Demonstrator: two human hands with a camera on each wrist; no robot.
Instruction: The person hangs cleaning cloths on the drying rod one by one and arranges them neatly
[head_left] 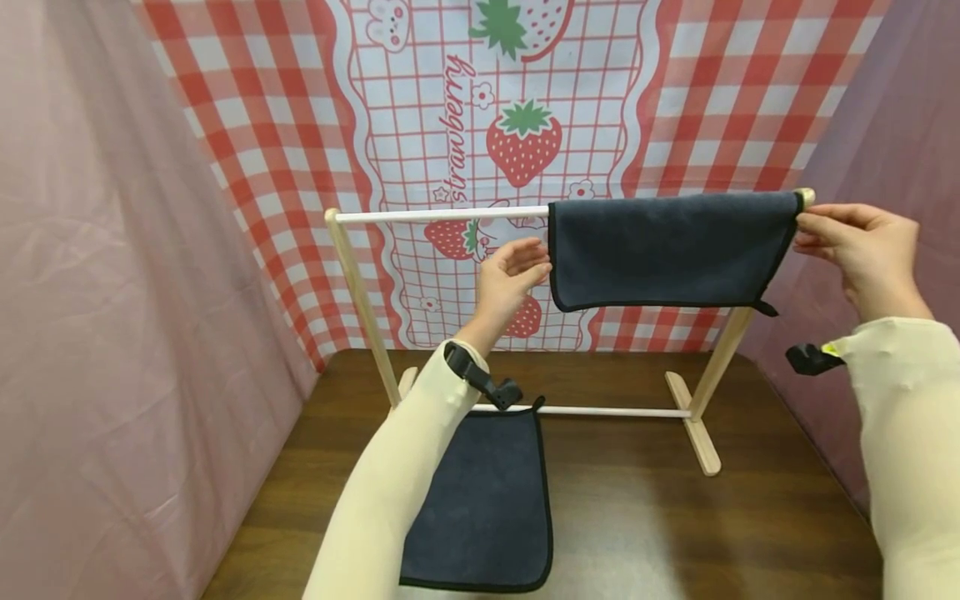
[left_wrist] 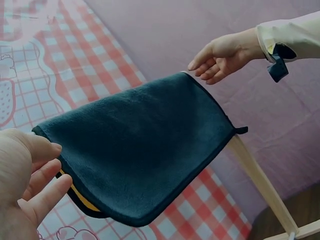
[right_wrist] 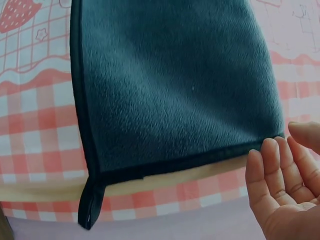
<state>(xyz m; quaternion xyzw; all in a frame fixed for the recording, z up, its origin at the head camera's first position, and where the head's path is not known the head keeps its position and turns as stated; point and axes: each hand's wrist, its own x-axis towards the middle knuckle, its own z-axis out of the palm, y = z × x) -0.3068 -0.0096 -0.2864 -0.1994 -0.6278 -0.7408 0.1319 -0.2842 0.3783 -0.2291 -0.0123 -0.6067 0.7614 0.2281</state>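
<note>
Sleeve [head_left: 405, 467]; my left hand [head_left: 504, 282] and right hand [head_left: 873, 250], gripping nothing, flank the hung cloth [head_left: 667, 254]; a fingertip snag could skew it.

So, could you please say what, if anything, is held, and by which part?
Nothing appears gripped: left hand and right hand are at opposite side edges of the draped towel; fingertip contact is unclear.

Far side of hung cloth [head_left: 667, 254] mostly hidden
</note>
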